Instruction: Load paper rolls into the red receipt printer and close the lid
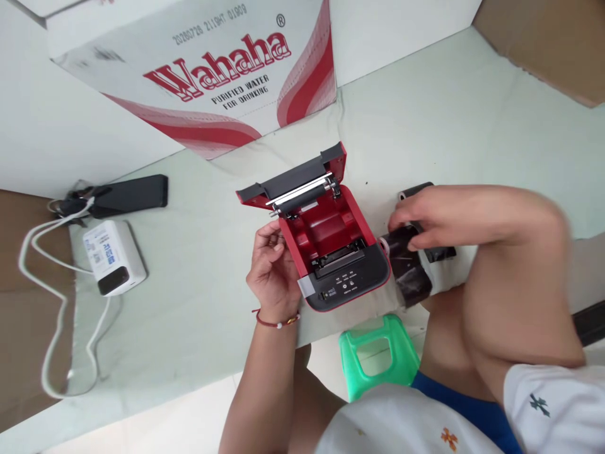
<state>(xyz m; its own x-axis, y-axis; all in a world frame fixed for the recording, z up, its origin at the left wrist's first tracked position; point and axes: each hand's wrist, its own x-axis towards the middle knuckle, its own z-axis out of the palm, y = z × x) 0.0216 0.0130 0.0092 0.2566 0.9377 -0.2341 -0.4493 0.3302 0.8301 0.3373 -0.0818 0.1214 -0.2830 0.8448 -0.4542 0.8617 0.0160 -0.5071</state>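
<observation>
A red and black thermal printer (347, 277) lies on the table with its lid (297, 178) raised. Its red paper bay shows nothing inside. My left hand (271, 271) is closed at the printer's left side, fingers curled against the red wall and partly hidden. To the right of the printer, my right hand (428, 217) has its thumb and fingers closed around a roll in black wrapping (401, 243), whose pale end faces the printer. More black-wrapped rolls (416, 191) lie beneath and beside that hand, partly covered by it.
A white Wahaha water carton (222, 75) stands behind the printer. At left are a white device (116, 257) with a looped white cable (59, 315) and a black block (132, 195). A green stool (347, 359) stands below the table's front edge; a brown carton (553, 47) is at the back right.
</observation>
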